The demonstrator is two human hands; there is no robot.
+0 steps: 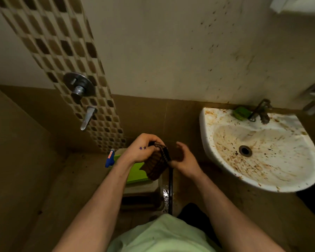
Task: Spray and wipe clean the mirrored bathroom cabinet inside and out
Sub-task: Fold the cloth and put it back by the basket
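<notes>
Left grip [140, 150] clutches cloth [155, 165]; right grip [185, 160] relaxed.

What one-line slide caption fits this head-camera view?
Left hand grips a dark striped cloth, right hand at its edge, beside a stained white sink.

We see a dark brown striped cloth [155, 164] at centre, a white sink [216, 171] spattered rust-brown at right, green soap [241, 112] on it, a beige-and-brown mosaic tile strip [65, 51] upper left, and a blue, orange-labelled bottle [109, 159].
</notes>
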